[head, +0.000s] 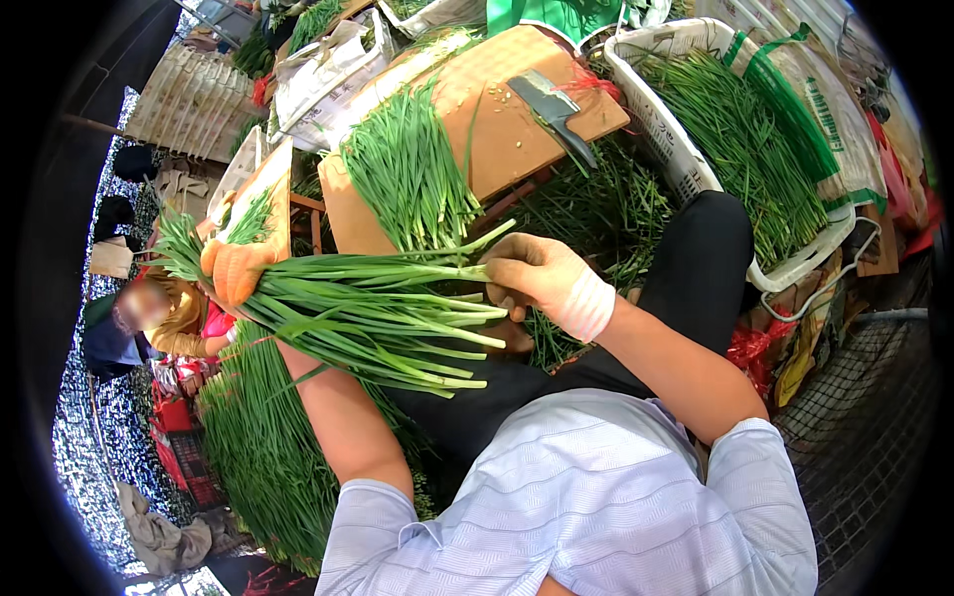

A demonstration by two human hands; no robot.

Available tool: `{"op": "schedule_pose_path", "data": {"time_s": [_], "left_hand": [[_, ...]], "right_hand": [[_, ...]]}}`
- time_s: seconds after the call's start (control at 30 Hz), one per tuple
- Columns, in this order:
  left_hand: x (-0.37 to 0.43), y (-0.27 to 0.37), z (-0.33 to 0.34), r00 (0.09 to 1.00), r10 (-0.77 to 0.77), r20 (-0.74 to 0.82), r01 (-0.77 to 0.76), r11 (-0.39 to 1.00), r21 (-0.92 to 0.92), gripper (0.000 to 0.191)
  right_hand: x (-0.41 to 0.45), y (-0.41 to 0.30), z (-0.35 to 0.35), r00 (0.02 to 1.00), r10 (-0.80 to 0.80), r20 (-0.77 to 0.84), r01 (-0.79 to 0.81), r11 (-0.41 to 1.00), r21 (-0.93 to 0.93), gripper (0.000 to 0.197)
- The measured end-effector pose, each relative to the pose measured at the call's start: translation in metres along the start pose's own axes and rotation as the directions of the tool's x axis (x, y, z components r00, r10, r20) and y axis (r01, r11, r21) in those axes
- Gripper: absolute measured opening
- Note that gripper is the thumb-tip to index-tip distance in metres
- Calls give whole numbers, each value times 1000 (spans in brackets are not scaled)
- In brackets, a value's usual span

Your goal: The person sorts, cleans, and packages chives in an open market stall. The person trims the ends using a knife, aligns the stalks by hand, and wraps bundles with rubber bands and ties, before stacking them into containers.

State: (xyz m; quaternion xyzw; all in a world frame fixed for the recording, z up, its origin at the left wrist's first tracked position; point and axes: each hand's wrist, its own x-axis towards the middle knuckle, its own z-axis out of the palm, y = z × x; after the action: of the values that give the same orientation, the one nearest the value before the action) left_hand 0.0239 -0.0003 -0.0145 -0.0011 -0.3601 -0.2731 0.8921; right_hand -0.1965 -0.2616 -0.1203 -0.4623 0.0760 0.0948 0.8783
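Observation:
My left hand [237, 270], in an orange-coated glove, grips a loose bunch of Chinese chives [358, 313] by the leafy part. The pale stalk ends fan out to the right above my lap. My right hand [548, 279], in a glove with a white cuff, pinches a few of those stalk ends between thumb and fingers. Just beyond the bunch, a pile of chives [414, 167] lies on a wooden board [514, 160]. A cleaver [551, 112] with a black handle rests at the board's right, its handle jutting over the edge.
At right stands a white plastic basket [667, 134] filled with chives. A large heap of chives [261, 425] is by my left arm. Loose leaves [596, 208] lie below the board. Another person [179, 313] sits at far left. Red plastic ties [592, 83] lie near the cleaver.

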Motion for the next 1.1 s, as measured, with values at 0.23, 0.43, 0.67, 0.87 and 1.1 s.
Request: {"op": "schedule_pose_path", "data": {"time_s": [0.23, 0.43, 0.67, 0.87, 1.1], "left_hand": [[6, 18, 12, 993, -108, 43, 101, 983, 153, 24], [14, 28, 35, 982, -160, 101, 142, 976, 166, 25], [22, 0, 26, 960, -113, 258, 84, 989, 124, 26], [18, 12, 31, 971, -214, 104, 181, 949, 257, 27], [6, 35, 26, 983, -181, 39, 166, 952, 256, 27]], "right_hand": [[8, 26, -55, 977, -98, -191, -42, 786, -617, 25], [-6, 9, -73, 927, -374, -35, -33, 10, -999, 46], [31, -23, 17, 994, 2, 110, 37, 936, -349, 46], [37, -4, 22, 945, -328, -8, 273, 799, -536, 20], [16, 7, -68, 995, -73, -66, -5, 628, -778, 27]]}}
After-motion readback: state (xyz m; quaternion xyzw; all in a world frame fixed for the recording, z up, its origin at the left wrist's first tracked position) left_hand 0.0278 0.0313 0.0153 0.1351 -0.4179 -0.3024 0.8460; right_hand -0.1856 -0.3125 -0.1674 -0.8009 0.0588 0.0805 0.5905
